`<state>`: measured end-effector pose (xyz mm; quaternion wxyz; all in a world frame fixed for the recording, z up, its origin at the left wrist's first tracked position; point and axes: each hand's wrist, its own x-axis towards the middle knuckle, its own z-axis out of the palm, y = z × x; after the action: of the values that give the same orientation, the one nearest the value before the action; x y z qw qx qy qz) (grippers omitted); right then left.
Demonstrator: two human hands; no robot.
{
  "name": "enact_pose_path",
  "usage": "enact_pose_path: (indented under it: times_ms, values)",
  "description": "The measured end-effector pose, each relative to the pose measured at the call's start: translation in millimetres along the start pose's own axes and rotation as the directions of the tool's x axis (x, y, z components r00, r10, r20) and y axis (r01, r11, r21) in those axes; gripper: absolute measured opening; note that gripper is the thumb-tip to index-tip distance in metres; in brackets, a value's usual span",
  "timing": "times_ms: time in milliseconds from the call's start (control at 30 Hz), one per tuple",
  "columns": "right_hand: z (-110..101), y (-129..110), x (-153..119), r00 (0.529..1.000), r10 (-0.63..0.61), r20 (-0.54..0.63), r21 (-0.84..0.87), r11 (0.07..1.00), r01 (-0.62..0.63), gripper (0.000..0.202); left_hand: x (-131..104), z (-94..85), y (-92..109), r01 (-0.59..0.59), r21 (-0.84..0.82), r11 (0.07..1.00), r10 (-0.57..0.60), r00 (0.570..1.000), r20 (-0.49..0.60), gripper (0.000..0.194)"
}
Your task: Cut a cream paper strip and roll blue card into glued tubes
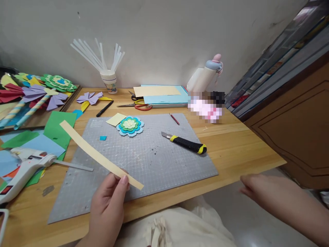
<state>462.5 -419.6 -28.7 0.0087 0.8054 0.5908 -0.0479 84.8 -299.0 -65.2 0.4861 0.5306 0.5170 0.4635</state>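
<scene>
Head view, clock centred on the mat (154, 171): the paper strip (95, 155) slants towards ten; its long free end could crease, as your left hand (109, 206) pinches only near the other end. The knife (189, 144) at two, blade bare, could cut a careless reach. Left hand: seven, thumb uppermost. Right hand (254, 184): three, past the table (236, 147), curled; blur hides any hold.

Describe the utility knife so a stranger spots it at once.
On the wooden table lies a gray cutting mat. On the mat's right part is the utility knife, its black handle yellow at both ends. It's far thicker than the slim red tool beyond it.
</scene>
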Motion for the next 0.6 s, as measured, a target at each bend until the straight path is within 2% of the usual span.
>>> enact_pose_path:
  times_ms: [67, 133, 200, 300, 367, 467, 600]
  values:
    - [-7, -18, 5, 0.999, -0.023, 0.045, 0.065, 0.998, 0.020, 0.029, 0, 0.9, 1, -0.001, 0.007, 1.000, 0.000, 1.000, 0.011, 0.025]
    - [-7, -53, 15, 0.974, -0.228, -0.007, 0.301, 0.928, 0.219, 0.025, 0, 1.5, 3, -0.009, 0.023, 1.000, 0.008, 1.000, 0.017, 0.025]
    - [0, -89, 27, 0.932, -0.356, -0.067, 0.451, 0.823, 0.347, 0.024, 0, 1.8, 4, -0.019, 0.039, 0.999, 0.018, 1.000, 0.025, 0.026]
    - [18, -122, 44, 0.936, -0.330, -0.119, 0.552, 0.762, 0.339, 0.010, 0, 1.7, 5, -0.024, 0.062, 0.998, 0.023, 0.999, 0.027, 0.026]
    - [27, -128, 51, 0.941, -0.317, -0.118, 0.564, 0.758, 0.326, 0.007, 0, 1.4, 5, -0.024, 0.073, 0.997, 0.022, 0.999, 0.024, 0.026]
    - [31, -128, 57, 0.935, -0.338, -0.107, 0.525, 0.779, 0.342, 0.014, 0, 1.2, 6, -0.027, 0.090, 0.996, 0.024, 0.999, 0.032, 0.026]
    - [26, -136, 59, 0.928, -0.369, -0.053, 0.316, 0.875, 0.366, 0.018, 0, 1.2, 8, -0.041, 0.124, 0.991, 0.034, 0.998, 0.056, 0.026]
